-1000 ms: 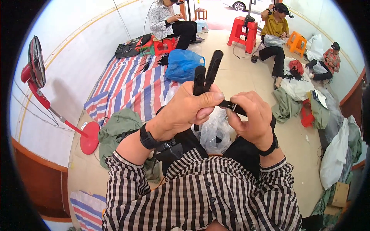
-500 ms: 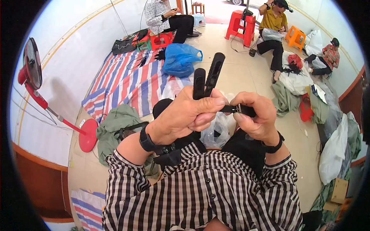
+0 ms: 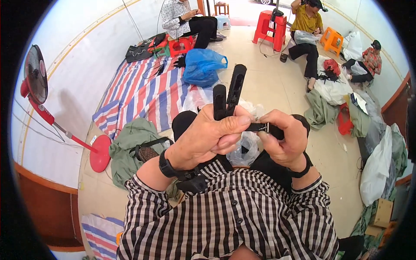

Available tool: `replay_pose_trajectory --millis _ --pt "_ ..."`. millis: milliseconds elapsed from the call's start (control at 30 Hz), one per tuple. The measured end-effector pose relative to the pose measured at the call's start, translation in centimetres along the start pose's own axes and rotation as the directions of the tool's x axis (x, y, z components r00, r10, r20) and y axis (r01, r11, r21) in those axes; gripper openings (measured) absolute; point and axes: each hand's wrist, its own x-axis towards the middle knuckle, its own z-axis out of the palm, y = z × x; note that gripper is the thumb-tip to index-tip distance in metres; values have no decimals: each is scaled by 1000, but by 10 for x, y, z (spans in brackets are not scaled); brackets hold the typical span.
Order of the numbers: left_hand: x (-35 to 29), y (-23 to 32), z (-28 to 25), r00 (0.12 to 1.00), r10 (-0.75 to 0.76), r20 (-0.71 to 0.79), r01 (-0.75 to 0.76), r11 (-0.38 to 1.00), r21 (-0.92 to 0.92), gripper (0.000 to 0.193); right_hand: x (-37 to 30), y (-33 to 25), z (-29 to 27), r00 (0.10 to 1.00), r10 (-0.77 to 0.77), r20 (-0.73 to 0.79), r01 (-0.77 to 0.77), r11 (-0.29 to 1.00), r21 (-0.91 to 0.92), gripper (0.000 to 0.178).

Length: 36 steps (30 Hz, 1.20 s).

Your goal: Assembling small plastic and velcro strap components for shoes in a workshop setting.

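My left hand is closed around a bundle of black straps, thumb pressed along the top, and two strap ends poke up above my fist. My right hand pinches a small metallic buckle between thumb and forefinger, at the end of a short dark strip that bridges the two hands. All of it sits raised in front of me, over my lap.

Compared with half a second ago, both hands have sunk a little lower in view, and the upright strap ends have come down with them, the longer one still leaning right of the shorter. My grips look the same. Off to the left, the fan has swung its round cage further toward me.

The strap ends are flat and narrow with rounded tips, their dark faces matte and slightly fuzzy. The buckle catches a pale glint; its finer shape is too small to make out. Below my hands lies a crumpled, see-through plastic bag. Farther off, a glossy blue bag bulges beside a creased sheet striped red, white and blue, and rumpled green cloth is heaped near my left forearm.
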Motion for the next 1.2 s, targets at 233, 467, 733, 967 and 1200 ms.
replay_pose_trajectory --millis 233,467,733,967,1200 --pt "2 -1 -2 997 11 -72 -3 993 114 16 -4 4 6 988 -153 -34 142 968 -207 41" --pt "2 2 -3 999 -25 -39 28 996 80 16 0 5 0 995 -99 25 100 994 -48 40" --pt "6 9 -4 1000 15 26 -19 990 137 17 2 3 -4 998 8 70 -11 999 47 37" --pt "5 13 -6 1000 2 -12 1 966 260 19 2 5 -3 998 -30 63 28 999 28 37" --pt "5 13 2 998 56 -39 -30 870 491 13 0 8 -1 987 -139 77 146 986 -86 43"
